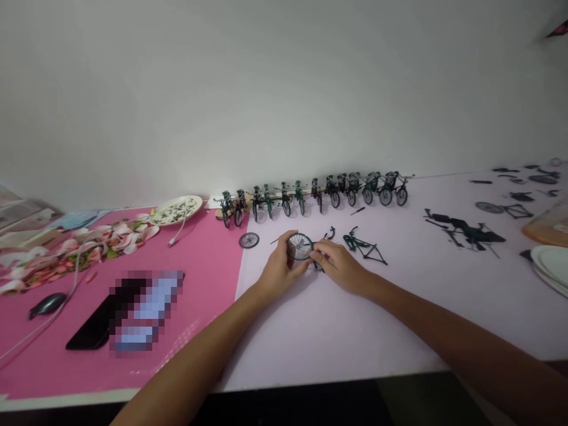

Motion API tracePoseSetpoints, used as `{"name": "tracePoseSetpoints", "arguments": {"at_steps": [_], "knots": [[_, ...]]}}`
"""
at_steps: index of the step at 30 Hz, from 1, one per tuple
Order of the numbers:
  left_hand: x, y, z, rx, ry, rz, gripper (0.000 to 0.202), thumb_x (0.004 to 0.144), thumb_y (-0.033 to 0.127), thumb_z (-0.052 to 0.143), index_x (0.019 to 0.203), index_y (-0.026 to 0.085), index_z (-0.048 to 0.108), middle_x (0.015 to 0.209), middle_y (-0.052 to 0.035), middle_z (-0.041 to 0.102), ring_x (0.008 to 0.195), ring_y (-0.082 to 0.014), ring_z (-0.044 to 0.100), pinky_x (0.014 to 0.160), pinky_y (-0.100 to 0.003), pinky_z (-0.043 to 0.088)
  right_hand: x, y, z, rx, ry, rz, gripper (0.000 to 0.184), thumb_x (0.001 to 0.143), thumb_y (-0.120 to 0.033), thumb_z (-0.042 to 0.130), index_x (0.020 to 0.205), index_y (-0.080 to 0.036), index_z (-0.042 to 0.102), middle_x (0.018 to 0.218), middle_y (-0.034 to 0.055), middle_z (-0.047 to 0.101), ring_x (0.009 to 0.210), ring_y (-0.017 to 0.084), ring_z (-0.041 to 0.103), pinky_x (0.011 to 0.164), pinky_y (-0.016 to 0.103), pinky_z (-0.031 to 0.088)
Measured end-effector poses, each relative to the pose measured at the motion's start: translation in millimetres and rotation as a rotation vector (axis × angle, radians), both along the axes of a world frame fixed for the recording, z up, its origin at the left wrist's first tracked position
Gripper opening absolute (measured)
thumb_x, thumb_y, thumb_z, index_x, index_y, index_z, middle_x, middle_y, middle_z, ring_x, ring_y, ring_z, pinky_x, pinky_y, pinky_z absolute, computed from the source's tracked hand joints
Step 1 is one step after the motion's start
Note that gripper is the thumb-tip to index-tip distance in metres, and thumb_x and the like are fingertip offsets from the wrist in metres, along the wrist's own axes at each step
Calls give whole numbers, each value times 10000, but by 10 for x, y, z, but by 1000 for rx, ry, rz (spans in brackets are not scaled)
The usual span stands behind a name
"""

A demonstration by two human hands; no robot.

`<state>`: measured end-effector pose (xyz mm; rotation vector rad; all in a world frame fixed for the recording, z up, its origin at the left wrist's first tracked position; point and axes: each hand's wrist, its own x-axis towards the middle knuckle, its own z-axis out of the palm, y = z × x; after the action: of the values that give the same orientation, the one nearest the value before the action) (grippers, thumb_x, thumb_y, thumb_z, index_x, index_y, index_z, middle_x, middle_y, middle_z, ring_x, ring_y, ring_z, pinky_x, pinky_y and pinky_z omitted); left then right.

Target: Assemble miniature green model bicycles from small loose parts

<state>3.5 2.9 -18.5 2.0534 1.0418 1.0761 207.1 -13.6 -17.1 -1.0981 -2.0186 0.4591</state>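
The weak point, as it looks, is the grip itself: the small spoked wheel (pixel 300 246) is held only by its thin rim, so a squeeze that is too hard could bend the fine spokes, and a loose one could let it spring out and roll across the pale table top (pixel 337 331) towards the row of model bicycles (pixel 310 194) beyond the fingertips. It might also knock the small dark curved piece (pixel 331 233) lying just past the right fingers (pixel 318 254). The left hand (pixel 277 273) is curled nearly closed, its fingers (pixel 289 239) wrapped over the wheel's near-left edge. The right hand (pixel 339 267) meets it from the other side, with thumb and forefinger pinched together on the rim's right edge. Whether a tiny part also sits between those fingertips cannot be told at this size. The wheel stands roughly upright between the two sets of fingertips, in contact with both and raised a little off the table, its face turned towards the camera. A second loose wheel (pixel 249 239) lies flat to the outside of the left fingers, apart from them. A green bicycle frame (pixel 364 248) lies on its side just beyond the right knuckles. A pile of dark parts (pixel 465 232) sits well away on the right-hand side, and a plate of small bits (pixel 176 210) sits far out to the left.
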Motion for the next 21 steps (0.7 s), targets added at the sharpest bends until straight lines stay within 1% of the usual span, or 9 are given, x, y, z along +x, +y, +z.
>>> {"name": "tracePoseSetpoints", "arguments": {"at_steps": [6,10,13,16,19,21], "knots": [[-13,-4,29,-29,9,-62,695,885,315,679,1484,216,340,869,10,569,641,-123,484,601,-258,408,-5,-7,-2,-17,-7,0,396,1076,-431,414,749,-226,506,764,18,535,738,187,518,698,320,401],[-20,-1,65,-58,14,-101,676,880,294,665,1472,218,347,863,14,563,641,-123,487,598,-256,408,2,-8,1,-25,-18,6,418,1073,-449,416,727,-227,489,751,18,530,730,189,514,686,322,398],[-14,-5,69,-38,29,-78,668,862,290,680,1449,213,370,851,16,568,636,-126,493,603,-263,408,4,-7,7,-29,-4,22,445,1083,-482,372,736,-229,487,751,22,531,734,195,519,693,327,405],[-8,-19,60,24,59,-61,670,856,298,688,1446,203,383,843,12,563,645,-134,500,621,-276,415,3,-12,23,-25,26,15,465,1090,-508,326,743,-231,464,764,29,535,733,195,520,691,329,413],[-14,-32,62,64,80,-56,712,850,340,705,1464,198,375,829,18,547,654,-140,503,622,-276,415,3,-25,40,-38,60,2,421,1085,-518,350,827,-225,508,796,27,561,738,188,533,693,323,423],[-21,-34,74,64,91,-51,748,831,381,734,1463,199,380,846,16,547,671,-142,510,626,-271,418,3,-29,41,-54,63,23,399,1081,-510,381,846,-222,526,806,22,565,748,185,538,704,318,427]]}}
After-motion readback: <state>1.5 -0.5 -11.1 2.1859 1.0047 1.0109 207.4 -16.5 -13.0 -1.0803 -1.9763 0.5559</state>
